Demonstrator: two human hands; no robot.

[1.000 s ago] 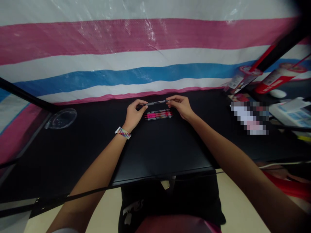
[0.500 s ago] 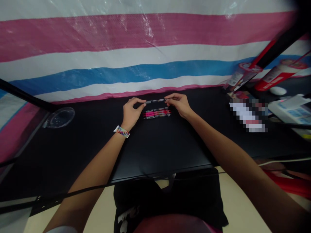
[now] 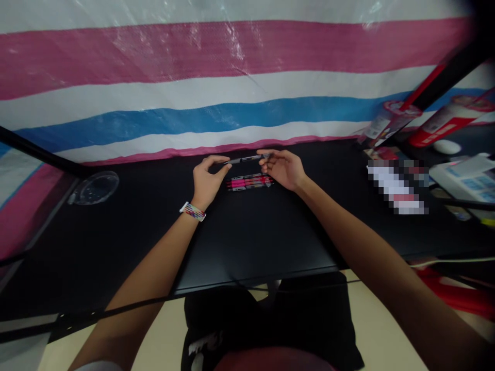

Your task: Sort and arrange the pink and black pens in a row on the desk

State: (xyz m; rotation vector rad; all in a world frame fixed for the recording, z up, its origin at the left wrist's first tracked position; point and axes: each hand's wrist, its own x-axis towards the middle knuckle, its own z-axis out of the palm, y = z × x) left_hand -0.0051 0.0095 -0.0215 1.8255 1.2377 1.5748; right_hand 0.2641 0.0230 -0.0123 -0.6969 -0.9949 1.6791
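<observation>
Just above the centre of the frame, the thumb and index finger of the left hand [image 3: 207, 184] pinch the left end of a slim pen [image 3: 245, 160], which lies nearly level. At its other end, the fingers of the right hand [image 3: 285, 170] are loosely curled against the pen; whether they grip it, I cannot tell. Just below the pen, between the hands, a row of pens [image 3: 249, 182] with pink and grey parts rests on the black bench [image 3: 251, 232]. A multicoloured wristband [image 3: 194, 211] circles the left wrist. Farther out, a clear round plastic piece [image 3: 96, 188] sits at left, and at upper right stand two cups with red straws, a nearer one [image 3: 390, 121] and a redder one [image 3: 444, 123]. Across the top hangs a striped sheet [image 3: 193, 56].
</observation>
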